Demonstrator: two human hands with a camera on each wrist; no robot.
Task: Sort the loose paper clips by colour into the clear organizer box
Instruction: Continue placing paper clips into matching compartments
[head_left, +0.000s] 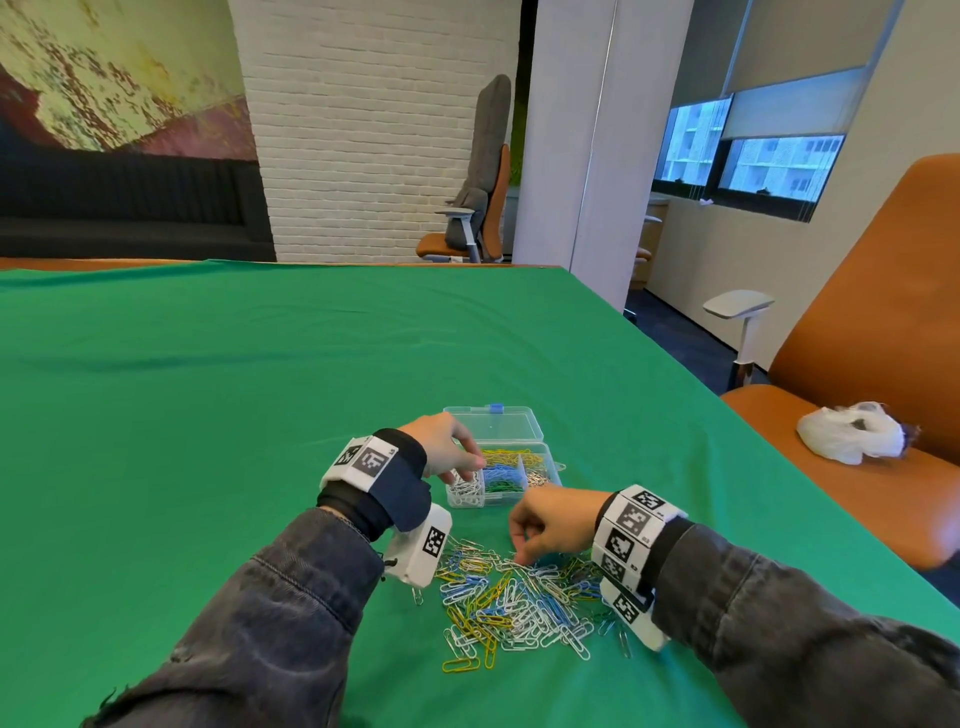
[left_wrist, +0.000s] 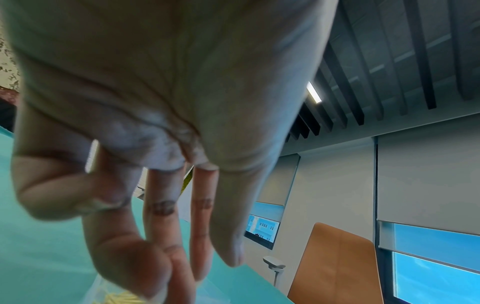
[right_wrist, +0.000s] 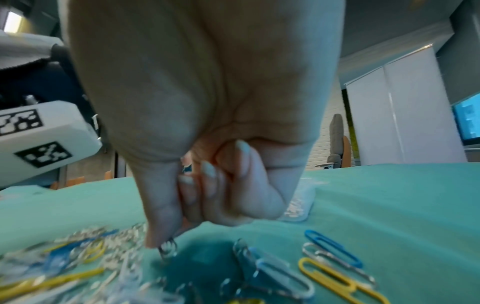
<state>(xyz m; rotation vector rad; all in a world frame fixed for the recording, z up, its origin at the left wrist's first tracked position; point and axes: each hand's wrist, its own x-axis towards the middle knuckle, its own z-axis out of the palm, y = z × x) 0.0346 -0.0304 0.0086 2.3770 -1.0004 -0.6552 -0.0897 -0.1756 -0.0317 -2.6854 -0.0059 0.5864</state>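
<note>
Green cloth covered the counter (head_left: 260, 395), and the clear organizer box (head_left: 548, 467) sat on it with its lid flipped open at the back. The box was already partly filled. Yellow clips lay in a back part, blue and green ones in the middle, white ones in the front corner, and some silvery ones at the right end. So some sorting was done.

A lot was left, I think. A big mixed pile of loose paper clips (head_left: 514, 608) lay just in front of the box, with white, yellow, blue and a few green ones all jumbled up. It looked like more clips sat in the pile than in the box.

The left hand (head_left: 447, 449) hung over the white corner of the box. Its fingers (left_wrist: 161, 205) pointed down and looked loose. I could not tell if it held a clip, because the fingertips were blurry.

The right hand (head_left: 550, 525) was at the back edge of the pile, near the front of the box. Its fingers were curled in tight. The thumb and first finger pinched one silver clip (right_wrist: 168, 248), which hung just above the cloth.

The two hands were apart.
</note>
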